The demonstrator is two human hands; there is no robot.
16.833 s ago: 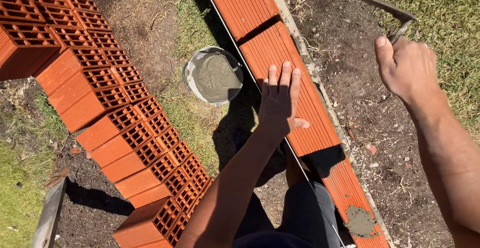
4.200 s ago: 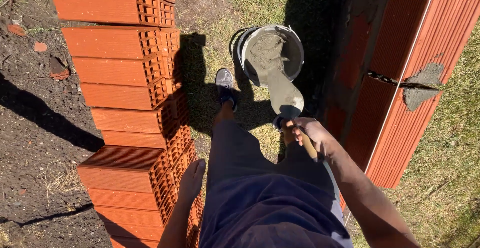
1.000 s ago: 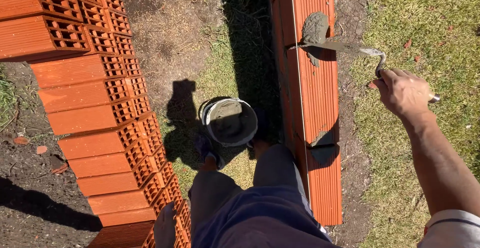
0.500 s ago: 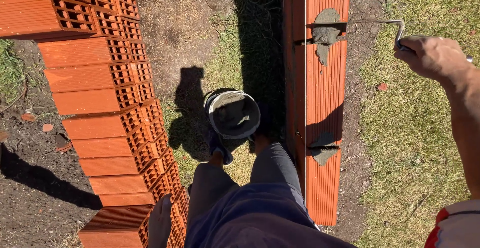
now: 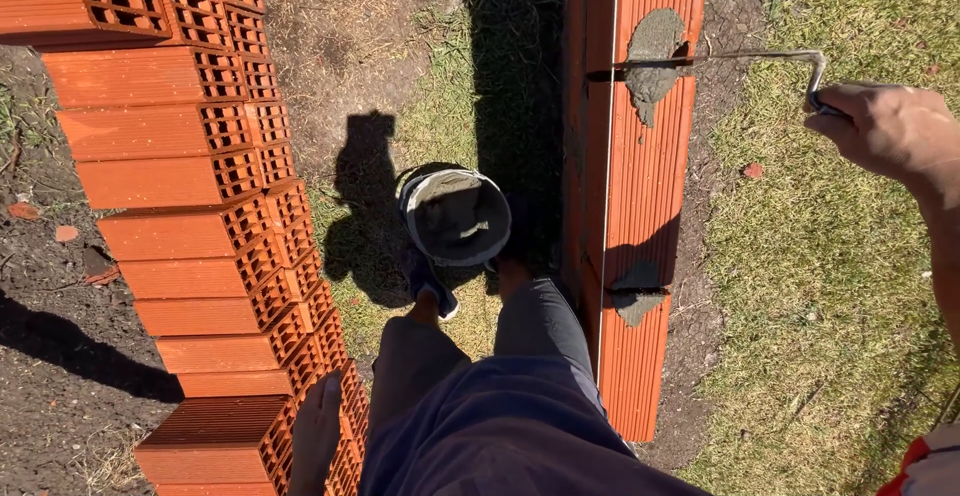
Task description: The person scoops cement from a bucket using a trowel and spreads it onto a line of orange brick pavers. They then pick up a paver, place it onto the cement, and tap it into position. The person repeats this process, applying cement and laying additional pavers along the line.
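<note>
On the left, a long stack of hollow bricks (image 5: 190, 206) runs down the frame over bare dirt (image 5: 50, 356). Right of centre I see the wall (image 5: 640, 216), one brick course running away from me, grass (image 5: 820, 286) on its far side. Bucket (image 5: 457, 218) with mortar stands on the ground between stack and wall, just by my feet. My right hand (image 5: 885, 131) is out over the grass, closed around the trowel (image 5: 720, 56) handle. The blade reaches across the wall top and sits on a mortar blob (image 5: 652, 61) there. A smaller dab (image 5: 635, 296) marks the joint nearer me. My left hand (image 5: 317, 436) hangs low beside the stack, fingers loose and extended, holding nothing.
</note>
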